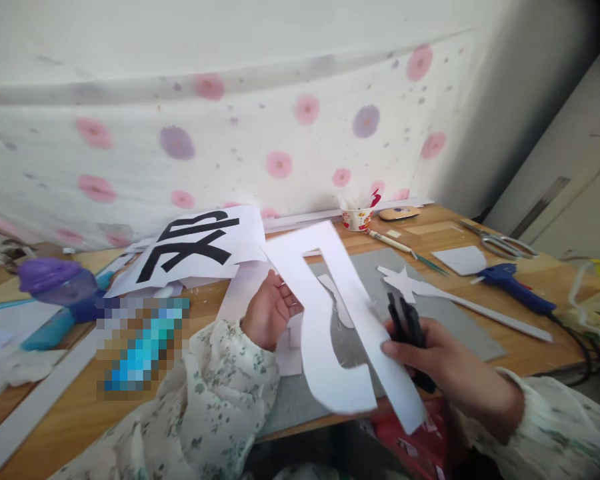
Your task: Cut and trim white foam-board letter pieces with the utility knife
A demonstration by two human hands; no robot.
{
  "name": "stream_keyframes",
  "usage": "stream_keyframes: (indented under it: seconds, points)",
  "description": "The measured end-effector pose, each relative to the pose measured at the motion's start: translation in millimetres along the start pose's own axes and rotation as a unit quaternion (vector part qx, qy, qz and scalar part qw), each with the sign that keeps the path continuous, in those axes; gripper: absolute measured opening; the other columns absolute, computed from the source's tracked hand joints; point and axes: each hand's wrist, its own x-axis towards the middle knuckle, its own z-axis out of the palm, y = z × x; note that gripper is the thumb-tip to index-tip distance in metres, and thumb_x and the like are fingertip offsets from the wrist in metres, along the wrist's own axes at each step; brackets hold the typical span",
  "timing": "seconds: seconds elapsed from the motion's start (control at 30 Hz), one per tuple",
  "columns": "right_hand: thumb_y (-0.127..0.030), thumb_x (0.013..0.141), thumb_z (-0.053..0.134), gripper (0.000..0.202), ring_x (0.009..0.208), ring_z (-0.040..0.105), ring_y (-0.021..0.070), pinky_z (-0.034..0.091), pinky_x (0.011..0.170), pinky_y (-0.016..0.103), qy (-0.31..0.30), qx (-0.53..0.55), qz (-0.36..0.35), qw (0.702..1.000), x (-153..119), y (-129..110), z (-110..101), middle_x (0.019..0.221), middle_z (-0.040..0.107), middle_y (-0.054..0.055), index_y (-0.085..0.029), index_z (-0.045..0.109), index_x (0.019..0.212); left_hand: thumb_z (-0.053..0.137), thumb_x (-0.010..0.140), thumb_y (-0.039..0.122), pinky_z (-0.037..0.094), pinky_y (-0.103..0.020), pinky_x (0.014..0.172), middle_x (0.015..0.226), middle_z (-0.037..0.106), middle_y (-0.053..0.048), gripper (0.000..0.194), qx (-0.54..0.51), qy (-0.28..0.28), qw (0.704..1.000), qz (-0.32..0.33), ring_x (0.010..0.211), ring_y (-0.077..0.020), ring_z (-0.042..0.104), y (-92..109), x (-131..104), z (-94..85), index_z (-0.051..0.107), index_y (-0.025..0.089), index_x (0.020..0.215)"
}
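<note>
A large white cut-out (317, 347) shaped like a character, in card or foam board, is held up in front of me. My right hand (430, 350) pinches its right-hand strip between thumb and fingers. A black tool (407, 320), whose kind I cannot make out, is also in that hand. At the cut-out's left edge, my left hand (269, 310) is open with loosely curled fingers; whether it touches the edge I cannot tell. Below lies a grey cutting mat (460, 330) with white scraps. Another thin white cut-out (445, 293) rests on the mat's right side.
A blue glue gun (517, 285) with a black cord lies right, near scissors (505, 245). Behind stand a paper cup (357, 217) and a mouse-shaped item (399, 213). Left are a printed sheet (247, 233) and a purple-lidded bottle (55, 283).
</note>
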Motion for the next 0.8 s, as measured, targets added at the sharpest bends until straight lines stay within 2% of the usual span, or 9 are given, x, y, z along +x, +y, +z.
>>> stream_keyframes:
  seconds: [0.1, 0.23, 0.4, 0.53, 0.63, 0.8]
  points:
    - [-0.05, 0.062, 0.077, 0.039, 0.056, 0.042, 0.0115, 0.033, 0.051, 0.025, 0.035, -0.022, 0.004, 0.999, 6.8, 2.0, 1.7, 0.061, 0.047, -0.004, -0.017, 0.061, 0.075, 0.051, 0.086, 0.058, 0.053, -0.031, 0.06, 0.077, 0.071, -0.006, 0.044, -0.028, -0.009, 0.999, -0.035, 0.064, -0.0181, 0.067, -5.3, 2.5, -1.3, 0.064, 0.017, 0.095]
    - [-0.051, 0.066, 0.074, 0.039, 0.055, 0.042, 0.0114, 0.032, 0.05, 0.025, 0.037, -0.004, 0.009, 0.999, 9.8, 5.7, 4.6, 0.06, 0.047, -0.004, -0.017, 0.06, 0.079, 0.062, 0.084, 0.048, 0.052, -0.026, 0.059, 0.067, 0.069, -0.002, 0.031, -0.043, -0.029, 0.997, -0.049, 0.061, -0.0158, 0.066, -11.5, -3.3, 3.6, 0.064, 0.017, 0.083]
    - [-0.053, 0.065, 0.075, 0.042, 0.05, 0.039, 0.0099, 0.029, 0.047, 0.024, 0.04, 0.023, 0.011, 0.999, 11.1, 4.7, 8.5, 0.055, 0.045, -0.006, -0.017, 0.058, 0.078, 0.069, 0.078, 0.044, 0.051, -0.029, 0.054, 0.069, 0.072, -0.007, 0.03, -0.033, -0.068, 0.994, -0.073, 0.06, -0.0202, 0.067, -8.8, -14.8, 11.3, 0.068, 0.014, 0.086]
    - [-0.053, 0.063, 0.077, 0.043, 0.05, 0.04, 0.0095, 0.029, 0.046, 0.024, 0.031, 0.04, 0.004, 0.999, 15.0, 3.6, 12.4, 0.055, 0.045, -0.006, -0.017, 0.058, 0.078, 0.075, 0.071, 0.048, 0.053, -0.034, 0.052, 0.081, 0.076, -0.01, 0.041, -0.018, -0.119, 0.988, -0.101, 0.062, -0.0259, 0.07, -3.9, -20.6, 14.2, 0.068, 0.016, 0.096]
    - [-0.052, 0.063, 0.077, 0.042, 0.051, 0.042, 0.0097, 0.032, 0.048, 0.024, 0.035, 0.037, -0.008, 0.999, 17.8, 2.3, 15.3, 0.056, 0.047, -0.006, -0.017, 0.059, 0.079, 0.077, 0.069, 0.049, 0.055, -0.033, 0.054, 0.082, 0.075, -0.008, 0.042, -0.021, -0.138, 0.986, -0.092, 0.063, -0.0242, 0.07, -1.2, -22.1, 14.5, 0.067, 0.018, 0.095]
    - [-0.052, 0.062, 0.076, 0.042, 0.05, 0.045, 0.0117, 0.035, 0.048, 0.026, 0.069, -0.008, -0.016, 0.997, 21.8, -2.4, 19.1, 0.056, 0.051, -0.004, -0.017, 0.064, 0.081, 0.077, 0.069, 0.049, 0.055, -0.033, 0.055, 0.078, 0.074, -0.006, 0.041, -0.008, -0.114, 0.991, -0.064, 0.063, -0.0241, 0.07, 0.8, -23.1, 15.8, 0.064, 0.019, 0.095]
